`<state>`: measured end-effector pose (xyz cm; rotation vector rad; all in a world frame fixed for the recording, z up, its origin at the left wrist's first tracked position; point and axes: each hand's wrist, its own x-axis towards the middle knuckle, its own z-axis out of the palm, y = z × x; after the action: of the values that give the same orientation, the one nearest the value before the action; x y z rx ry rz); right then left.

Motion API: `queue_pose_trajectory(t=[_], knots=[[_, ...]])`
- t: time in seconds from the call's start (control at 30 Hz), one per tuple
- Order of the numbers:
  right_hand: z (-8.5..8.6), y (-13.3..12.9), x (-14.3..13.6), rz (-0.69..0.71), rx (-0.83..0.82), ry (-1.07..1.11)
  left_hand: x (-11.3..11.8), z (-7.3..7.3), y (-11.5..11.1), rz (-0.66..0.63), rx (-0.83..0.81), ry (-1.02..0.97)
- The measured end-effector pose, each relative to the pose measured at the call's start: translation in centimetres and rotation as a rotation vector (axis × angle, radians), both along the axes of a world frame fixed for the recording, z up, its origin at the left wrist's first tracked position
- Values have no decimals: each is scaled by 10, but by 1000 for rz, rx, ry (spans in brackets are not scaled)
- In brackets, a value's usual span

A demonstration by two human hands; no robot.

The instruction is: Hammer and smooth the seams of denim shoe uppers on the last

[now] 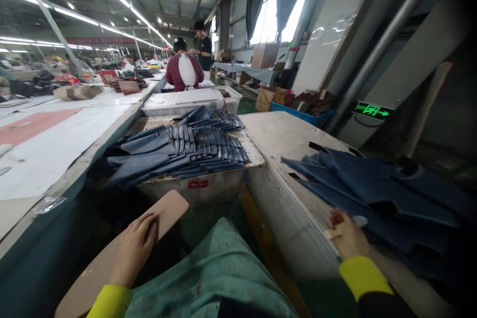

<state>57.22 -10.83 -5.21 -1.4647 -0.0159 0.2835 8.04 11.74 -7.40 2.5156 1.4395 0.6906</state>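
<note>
My left hand (136, 243) is closed on a long tan panel (169, 213) with rounded corners, fingers curled over its face. The panel slants from the lower left up towards the middle, low in front of me. On the right, my right hand (348, 236) is closed around a small tool (335, 231) with a pale handle and a whitish end; blur hides its exact kind. Beside that hand lies a spread pile of dark blue, leather-like pieces (372, 184). Ahead, more blue pieces (179, 151) are stacked in overlapping rows.
A white bin marked in red (197, 186) supports the stacked pieces. The right-hand pile lies on a pale board (279, 129). A long white table (55, 144) runs along the left. Ahead, one person (184, 67) sits and another (203, 49) stands. A green apron (216, 278) covers my lap.
</note>
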Motion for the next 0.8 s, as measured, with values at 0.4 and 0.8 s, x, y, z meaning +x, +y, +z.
queue_pose_trajectory(t=[0.4,0.8], knots=[[32,121,-248,1402,140,-369,65,50,-77,-289,-672,-474],[38,156,-234,1651,69,-712,41,71,-34,-203,-685,-456]])
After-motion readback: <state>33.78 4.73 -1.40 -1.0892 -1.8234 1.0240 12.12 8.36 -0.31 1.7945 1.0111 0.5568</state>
